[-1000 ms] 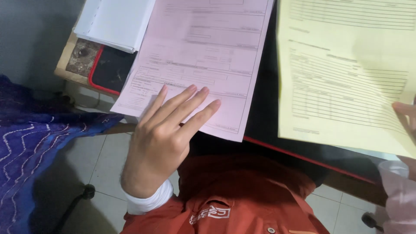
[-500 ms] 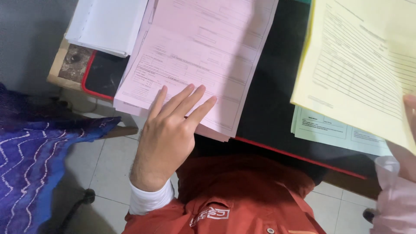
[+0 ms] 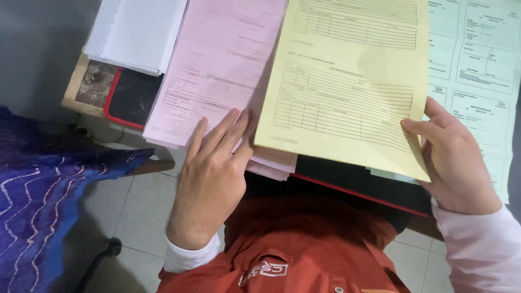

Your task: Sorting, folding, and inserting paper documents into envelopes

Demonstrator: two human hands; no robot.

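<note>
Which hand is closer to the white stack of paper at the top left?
Left hand, resting on the pink forms below the white stack. Right hand is far across, pinching the yellow sheet.

Paper covers nearly the whole desk, the pink stack [image 3: 217, 76], yellow sheet [image 3: 347, 87], green forms [image 3: 472, 59] and white pad [image 3: 135, 32] overlapping, leaving only the black corner [image 3: 130, 97] and apparently the front edge bare for a hand.

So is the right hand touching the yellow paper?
Touching. The head view shows the right hand pinching the yellow paper at its right edge, thumb lying on the sheet's face.
</note>
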